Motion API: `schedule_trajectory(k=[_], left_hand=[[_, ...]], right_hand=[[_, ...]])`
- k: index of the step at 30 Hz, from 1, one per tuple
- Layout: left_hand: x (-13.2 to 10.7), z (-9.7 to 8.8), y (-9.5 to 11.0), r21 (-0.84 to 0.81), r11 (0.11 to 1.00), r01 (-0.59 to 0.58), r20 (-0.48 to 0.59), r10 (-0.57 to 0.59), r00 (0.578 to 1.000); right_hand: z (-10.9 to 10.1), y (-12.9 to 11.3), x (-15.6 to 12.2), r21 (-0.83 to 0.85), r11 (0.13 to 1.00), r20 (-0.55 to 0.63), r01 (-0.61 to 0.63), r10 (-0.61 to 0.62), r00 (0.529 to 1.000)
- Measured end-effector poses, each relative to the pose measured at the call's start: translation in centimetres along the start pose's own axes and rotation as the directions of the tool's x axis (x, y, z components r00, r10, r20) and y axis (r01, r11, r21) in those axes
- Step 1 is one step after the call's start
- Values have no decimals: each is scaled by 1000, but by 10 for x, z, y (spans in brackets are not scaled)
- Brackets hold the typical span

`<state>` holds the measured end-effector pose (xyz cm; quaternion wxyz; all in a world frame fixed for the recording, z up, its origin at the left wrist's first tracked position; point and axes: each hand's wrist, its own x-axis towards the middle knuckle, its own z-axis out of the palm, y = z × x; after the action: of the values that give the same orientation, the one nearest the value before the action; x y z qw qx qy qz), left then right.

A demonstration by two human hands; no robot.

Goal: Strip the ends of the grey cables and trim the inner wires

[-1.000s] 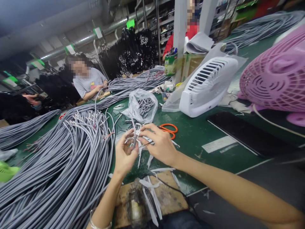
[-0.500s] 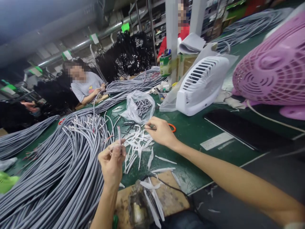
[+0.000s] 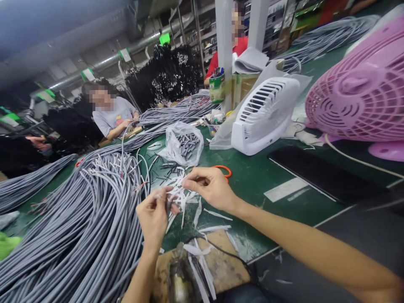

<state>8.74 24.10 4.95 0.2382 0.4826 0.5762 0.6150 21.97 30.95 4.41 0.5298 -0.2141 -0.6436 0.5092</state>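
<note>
Pinched shut on a thin wire end (image 3: 168,203): fingers (image 3: 159,198) of the left hand (image 3: 154,216), low over the desk (image 3: 252,176). Probably light, limp and slippery; best gripped close to the tip. Right hand (image 3: 212,188) pinched closed too, contents too small to tell. Beyond, a clear plastic bag (image 3: 174,148) holding small dark sleeves (image 3: 187,143).

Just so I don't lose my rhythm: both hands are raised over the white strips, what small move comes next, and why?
Probably ease the right hand leftward until its pinched fingertips meet the thin piece the left hand holds. Both hands pinch something small, and they sit close but apart above the white strips.
</note>
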Motion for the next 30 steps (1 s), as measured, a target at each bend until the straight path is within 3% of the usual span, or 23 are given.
schedule_trajectory(k=[5,8,11,14,17,19,21,23,24,27,30], left_hand=[[12,-7,-6,-14,999,30,-186,-32,982],[15,-9,-10,49,999,-18,-284,31,958],[18,-15,-9,98,992,-75,-281,100,955],[29,-30,-5,-214,977,-19,-234,-33,972],[44,-46,-5,-546,838,-27,-216,-109,970],[49,-50,-9,-567,824,13,-141,-112,984],[47,-45,-15,-412,897,160,117,-123,986],[40,-35,-20,-166,961,223,414,-137,900],[36,-29,-22,-78,979,187,497,-124,859],[25,-18,-23,-16,999,45,540,-29,841],[20,-19,-17,-39,998,40,536,-12,844]], right_hand=[[5,0,-7,-67,994,-77,89,-94,993],[5,1,-8,-89,991,-108,104,-113,988],[5,2,-7,-118,989,-124,93,-108,986],[4,4,-6,-134,987,-127,84,-101,987],[4,6,-5,-112,992,-153,63,-80,985],[4,6,-4,-94,994,-156,55,-69,985],[5,6,-4,-78,996,-137,48,-59,989],[5,4,-4,-51,998,-120,33,-39,992],[5,4,-4,-31,999,-114,20,-24,993],[5,4,-3,37,999,-86,-24,27,996],[5,6,-3,58,997,-77,-55,59,995]])
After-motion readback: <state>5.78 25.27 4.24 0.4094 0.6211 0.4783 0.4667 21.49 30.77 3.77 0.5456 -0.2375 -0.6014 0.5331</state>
